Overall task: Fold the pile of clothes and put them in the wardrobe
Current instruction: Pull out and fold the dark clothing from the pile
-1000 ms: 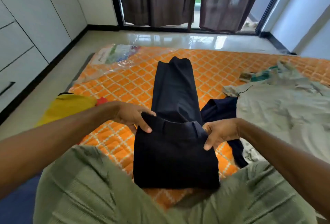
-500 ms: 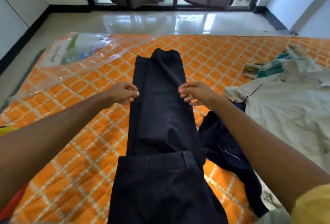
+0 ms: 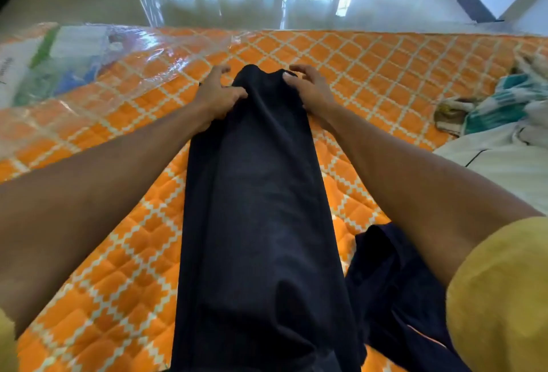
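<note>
So, the left hand (image 3: 221, 95) and right hand (image 3: 308, 89) each grip a corner at the far end of the trousers (image 3: 258, 193), I'd guess so the legs can be lifted and folded back toward the near edge of the mattress (image 3: 385, 75). The trousers lie lengthwise down its middle, with the unfolded pile (image 3: 504, 146) at its right edge. The only container is a clear bag (image 3: 74, 60) at the far left corner, its contents too blurry to name.
</note>
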